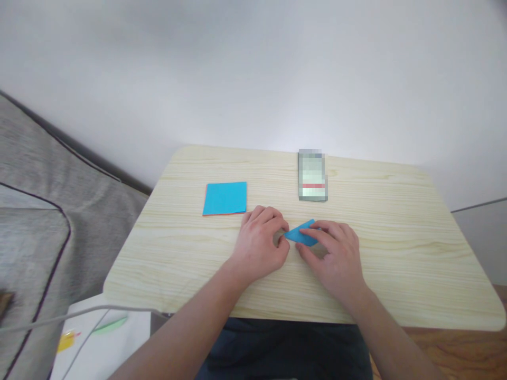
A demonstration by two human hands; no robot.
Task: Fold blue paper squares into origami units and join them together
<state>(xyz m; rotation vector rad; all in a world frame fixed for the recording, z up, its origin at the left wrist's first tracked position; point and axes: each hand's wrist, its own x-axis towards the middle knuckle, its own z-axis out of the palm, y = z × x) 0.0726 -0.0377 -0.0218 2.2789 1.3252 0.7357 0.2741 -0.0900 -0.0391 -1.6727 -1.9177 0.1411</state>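
Note:
A small piece of folded blue paper lies between my hands near the middle of the table, its narrow point toward the left. My left hand has its thumb and index finger curled in at that point, pinching the tip. On the wider right end, my right hand grips the paper between thumb and fingers. Part of the paper is hidden under the right fingers. Just up and left of my left hand sits a stack of square blue paper, with a thin reddish edge showing beneath.
A phone-like flat device, its face pixelated, lies at the back of the pale wooden table. Behind stands a white wall. A grey sofa is at the left, and a cable runs by the table's front left corner.

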